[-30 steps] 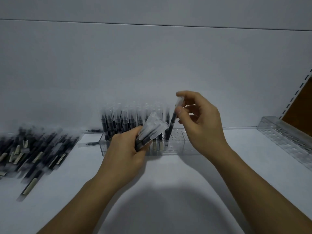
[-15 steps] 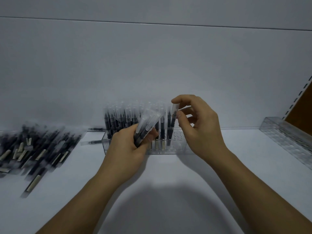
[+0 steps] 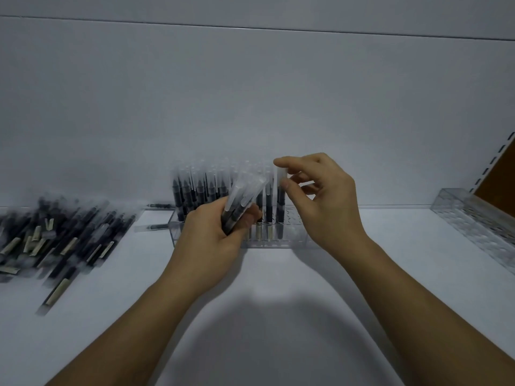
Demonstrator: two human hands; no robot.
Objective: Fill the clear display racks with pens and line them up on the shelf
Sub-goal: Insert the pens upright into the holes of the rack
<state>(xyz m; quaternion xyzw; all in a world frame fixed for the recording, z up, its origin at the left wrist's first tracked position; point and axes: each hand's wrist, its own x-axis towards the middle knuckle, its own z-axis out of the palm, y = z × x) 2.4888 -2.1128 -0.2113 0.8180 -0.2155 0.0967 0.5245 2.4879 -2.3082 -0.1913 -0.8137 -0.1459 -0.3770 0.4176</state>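
Lowered since the earlier frame, the black, clear-capped pen point(image 3: 281, 199) stands upright in the clear rack point(image 3: 295, 238). Loose pens point(image 3: 64, 240) lie left of the rack. The left hand point(image 3: 206, 240) grips a pen bundle point(image 3: 242, 199) in front of it. The right hand point(image 3: 326, 201) touches the pen's cap, grip unclear.

I log a flat white shelf point(image 3: 278, 280). At centre stands a clear plastic pen rack point(image 3: 175, 232) part-filled with upright black pens point(image 3: 195, 190). A loose heap of black pens point(image 3: 64, 240) lies left, two single pens point(image 3: 152, 227) just beside the rack, and a second clear rack point(image 3: 479, 227) far right.
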